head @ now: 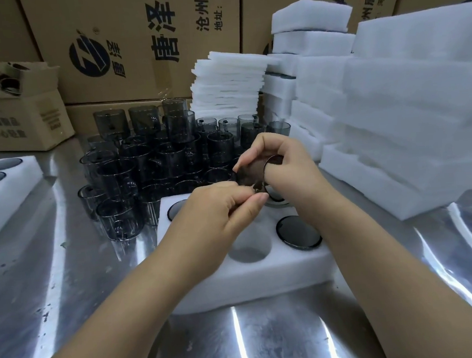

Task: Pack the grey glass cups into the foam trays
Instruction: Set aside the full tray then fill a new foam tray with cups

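A white foam tray [265, 284] with round holes lies on the metal table before me. One hole [250, 245] is empty; cups sit in the holes at the right [299, 231] and at the far left [176, 209]. Both hands hold one grey glass cup [252, 173] just above the tray's far side. My right hand [281, 161] grips it from above and the right. My left hand [220, 208] pinches its lower edge. A crowd of several grey glass cups [154, 162] stands behind the tray.
Stacks of foam trays [411, 125] and thin foam sheets [230, 83] fill the right and back. A filled foam tray [4, 197] lies at the left edge. Cardboard boxes [134, 45] line the back, with a small open box [17, 111] at the left.
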